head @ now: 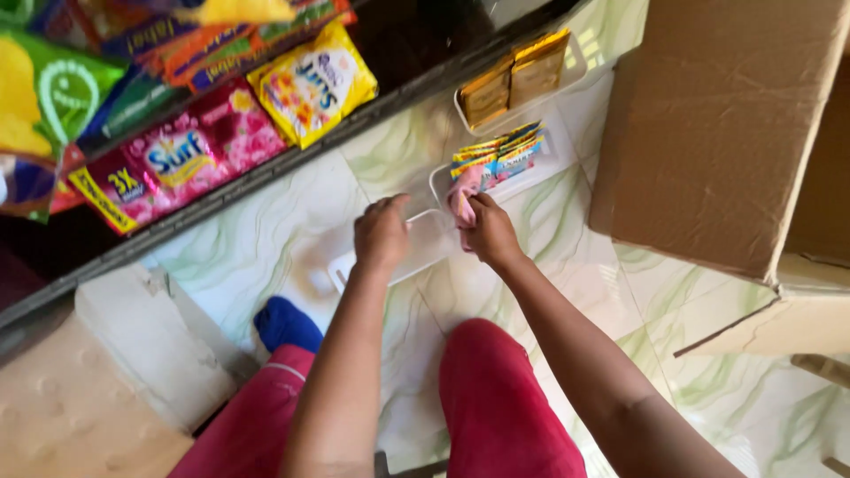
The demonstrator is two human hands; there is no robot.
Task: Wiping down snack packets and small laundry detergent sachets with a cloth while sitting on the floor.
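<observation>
Pink sachets [463, 200] sit bunched in the right hand [491, 232], whose fingers are clamped on them above the floor, between two white trays. Left hand [381, 235] rests curled on the rim of the nearer empty white tray [423, 250]; whether its fingers pinch that rim I cannot tell. Just beyond, a second tray [547, 165] holds coloured sachets, a third [574, 66] holds brown ones. A cardboard box [717, 124] stands at the right, packets on a shelf [266, 173] lie behind.
</observation>
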